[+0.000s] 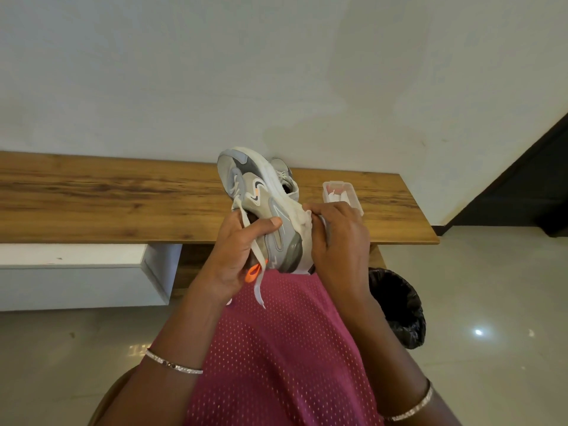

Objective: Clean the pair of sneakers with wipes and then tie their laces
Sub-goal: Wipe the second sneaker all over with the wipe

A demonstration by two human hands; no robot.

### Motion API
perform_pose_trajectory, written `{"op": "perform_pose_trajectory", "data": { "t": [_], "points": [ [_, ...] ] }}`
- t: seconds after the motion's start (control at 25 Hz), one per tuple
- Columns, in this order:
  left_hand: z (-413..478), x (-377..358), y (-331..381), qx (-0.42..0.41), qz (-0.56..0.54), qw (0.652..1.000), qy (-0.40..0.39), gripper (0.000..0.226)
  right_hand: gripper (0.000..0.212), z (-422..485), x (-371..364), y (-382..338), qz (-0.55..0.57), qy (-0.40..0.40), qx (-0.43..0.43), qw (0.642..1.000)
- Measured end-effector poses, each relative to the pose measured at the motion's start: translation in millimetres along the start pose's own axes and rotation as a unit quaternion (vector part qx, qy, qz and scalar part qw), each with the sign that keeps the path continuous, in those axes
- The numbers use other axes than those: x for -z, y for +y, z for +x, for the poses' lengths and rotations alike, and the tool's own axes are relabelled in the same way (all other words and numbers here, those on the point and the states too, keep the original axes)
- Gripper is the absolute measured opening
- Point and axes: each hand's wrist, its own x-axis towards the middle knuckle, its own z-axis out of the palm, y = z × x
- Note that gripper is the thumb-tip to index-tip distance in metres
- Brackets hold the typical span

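1. Pink mesh clothing (276,348) fills the near foreground, with a bangle on each forearm. Both hands are raised above it.
2. Fingers of the left hand (236,250) curl around the collar of the sneaker (261,204), with the thumb laid across its side. The right hand (341,241) pinches a crumpled white wipe (305,222) against the midsole near the heel. The shoe is off the counter (123,204), on its side, with the toe pointing towards the wall.
3. This looks like the midsole-cleaning step. It probably calls for a firm left grip, short strokes along the white edge, and a turn to a cleaner face of the wipe as it soils.
4. An untied lace (258,281) hangs past the left hand and could stray under the wipe.
5. The second sneaker (284,176) sits on the counter just behind, mostly hidden. A clear wipes box (344,192) stands beside it. A bin with a black liner (399,305) waits on the floor near the right arm.
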Motion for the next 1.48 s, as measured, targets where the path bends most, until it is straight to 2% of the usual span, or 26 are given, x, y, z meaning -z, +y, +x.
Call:
{"op": "perform_pose_trajectory", "data": {
  "t": [0.08,0.16,0.24,0.44,0.52,0.64,0.76,0.92,1.04,1.12,1.24,1.32,1.48],
  "points": [
    [-1,-2,2,0.015,-0.022,1.000,-0.004,0.041,0.019,-15,0,-5,-0.028,0.030,0.007,0.999],
    [-2,-5,-1,0.038,-0.048,0.998,-0.008,0.047,0.019,-31,2,-8,-0.056,0.058,0.017,0.997],
    [0,-4,-4,0.054,-0.057,0.997,-0.010,0.050,0.019,-39,8,-9,-0.043,0.062,0.011,0.997],
    [1,3,-3,0.057,-0.055,0.995,-0.057,0.055,0.016,-27,18,-18,-0.002,0.045,0.000,0.999],
    [-2,2,0,0.056,-0.068,0.993,-0.083,0.049,0.015,-14,18,-23,-0.014,0.017,0.003,1.000],
    [-4,4,0,0.038,-0.075,0.990,-0.117,0.055,0.015,0,16,-27,-0.058,-0.023,0.008,0.998],
    [-5,8,2,0.025,-0.070,0.988,-0.137,0.052,0.012,-4,15,-32,-0.071,-0.038,0.048,0.996],
    [-1,14,3,0.044,-0.117,0.984,-0.128,0.056,0.010,-28,17,-31,-0.009,-0.014,0.049,0.999],
    [3,15,1,0.070,-0.144,0.984,-0.073,0.040,0.011,-43,14,-31,0.050,-0.032,0.020,0.998],
    [1,12,3,0.062,-0.152,0.983,-0.076,0.030,0.014,-42,13,-36,0.074,-0.020,0.027,0.997],
    [-3,1,7,0.053,-0.173,0.978,-0.100,0.028,0.021,-24,13,-42,0.079,-0.004,0.051,0.996],
    [-4,-2,5,0.053,-0.167,0.980,-0.096,0.023,0.021,-8,14,-45,0.076,-0.023,0.052,0.995],
    [-5,-1,4,0.050,-0.171,0.979,-0.104,0.030,0.017,4,13,-50,0.040,-0.083,0.088,0.992]
  ]
}}
